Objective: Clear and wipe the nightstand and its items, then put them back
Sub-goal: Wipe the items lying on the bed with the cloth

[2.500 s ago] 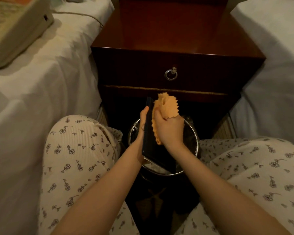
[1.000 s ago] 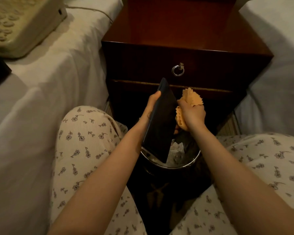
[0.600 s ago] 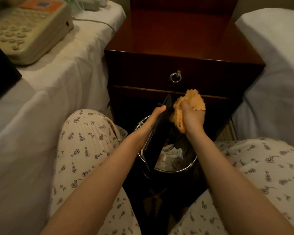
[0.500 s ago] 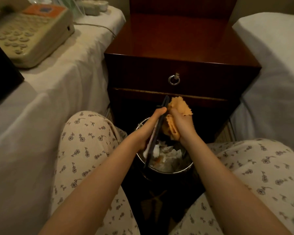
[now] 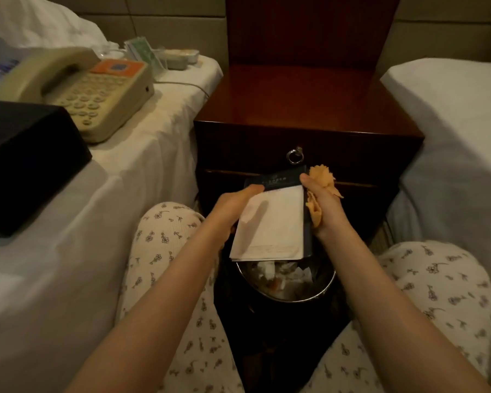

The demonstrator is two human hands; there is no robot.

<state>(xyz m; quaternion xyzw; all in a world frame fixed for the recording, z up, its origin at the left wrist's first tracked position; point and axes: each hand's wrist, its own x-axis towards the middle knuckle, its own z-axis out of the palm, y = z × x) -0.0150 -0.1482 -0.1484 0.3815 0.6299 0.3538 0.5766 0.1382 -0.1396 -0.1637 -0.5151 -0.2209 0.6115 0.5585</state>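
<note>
- The notepad (image 5: 270, 222), a white sheet on a dark backing, sits between your two hands, face up and tilted, directly above the waste bin (image 5: 309, 297).
- Its long axis runs away from you: the near edge is over the bin's rim and the far edge points toward the nightstand (image 5: 304, 100).
- Your left hand (image 5: 233, 205) grips its left edge, thumb on top and fingers curled beneath. This hand seems to carry the weight.
- Your right hand (image 5: 323, 205) is closed around the orange cloth (image 5: 322, 177), with only the thumb touching the notepad's far right corner.
- The cloth lies just right of the paper, so the wipe likely goes leftward, across the short axis.
- The nightstand top lies ahead of and above both hands, about equally near each. The left hand would probably make the return.
- The telephone (image 5: 97, 95) and black box (image 5: 26, 154) rest on the bed (image 5: 142, 171), well left of your left hand.
</note>
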